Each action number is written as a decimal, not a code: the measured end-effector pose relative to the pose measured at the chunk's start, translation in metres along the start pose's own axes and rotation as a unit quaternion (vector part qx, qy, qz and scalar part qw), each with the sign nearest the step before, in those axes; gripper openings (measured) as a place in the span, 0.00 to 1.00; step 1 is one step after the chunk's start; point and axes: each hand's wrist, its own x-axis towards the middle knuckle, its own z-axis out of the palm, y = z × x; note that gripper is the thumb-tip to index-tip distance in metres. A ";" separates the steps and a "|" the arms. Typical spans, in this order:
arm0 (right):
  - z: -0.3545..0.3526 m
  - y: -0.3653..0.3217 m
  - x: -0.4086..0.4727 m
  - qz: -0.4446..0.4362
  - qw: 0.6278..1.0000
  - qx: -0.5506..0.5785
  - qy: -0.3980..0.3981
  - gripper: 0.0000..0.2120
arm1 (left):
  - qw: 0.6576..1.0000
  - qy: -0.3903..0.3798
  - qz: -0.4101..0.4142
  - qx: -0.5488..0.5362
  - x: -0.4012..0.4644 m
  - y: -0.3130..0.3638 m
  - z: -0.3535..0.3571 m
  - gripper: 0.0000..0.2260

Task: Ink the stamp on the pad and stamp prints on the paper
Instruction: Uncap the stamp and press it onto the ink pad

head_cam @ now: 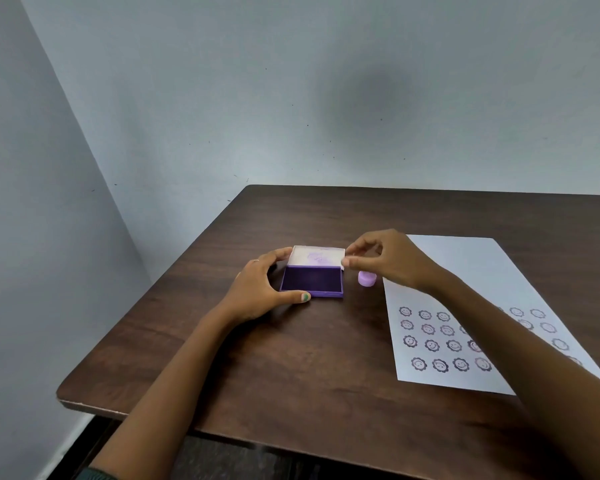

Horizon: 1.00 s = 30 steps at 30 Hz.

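Observation:
A purple ink pad (311, 279) lies open on the dark wooden table (312, 358), its pale lid (317, 256) standing up at the back. My left hand (262, 289) clasps the pad's left side, thumb on the front edge. My right hand (388, 259) pinches the lid's right corner between thumb and fingers. A small lilac round stamp (367, 279) stands on the table just right of the pad, under my right hand and untouched. The white paper (465, 271) lies to the right, with rows of dark smiley flower prints (432, 345) on its near half; my right forearm covers some.
The table's left edge and near edge drop off to the floor. Grey walls stand close behind and to the left. Bare wood shows between the pad and the near edge.

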 end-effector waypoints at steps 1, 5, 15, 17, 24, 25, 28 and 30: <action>0.002 0.001 -0.002 -0.002 1.000 -0.017 -0.003 0.14 | 1.000 0.001 -0.003 0.002 -0.001 0.000 0.000 0.43; 0.007 0.008 -0.011 -0.003 0.999 -0.039 0.006 0.12 | 1.000 0.009 -0.011 -0.004 -0.003 0.000 0.000 0.40; -0.014 0.025 -0.027 0.063 0.955 0.252 0.144 0.12 | 0.994 0.093 0.045 -0.030 -0.004 0.032 0.002 0.23; -0.018 0.024 -0.027 0.102 0.913 0.360 0.163 0.14 | 0.993 0.067 0.086 -0.048 0.004 0.062 0.008 0.19; -0.027 0.022 -0.026 0.171 0.771 0.594 0.153 0.10 | 0.979 0.014 0.195 -0.063 0.048 0.123 0.051 0.18; -0.027 0.022 -0.025 0.171 0.759 0.610 0.151 0.09 | 0.975 0.029 0.206 -0.072 0.050 0.123 0.057 0.18; -0.027 0.022 -0.024 0.171 0.738 0.637 0.144 0.08 | 0.963 0.083 0.242 -0.081 0.048 0.118 0.073 0.17; -0.024 0.021 -0.023 0.174 0.745 0.630 0.136 0.07 | 0.956 0.126 0.254 -0.075 0.044 0.113 0.079 0.16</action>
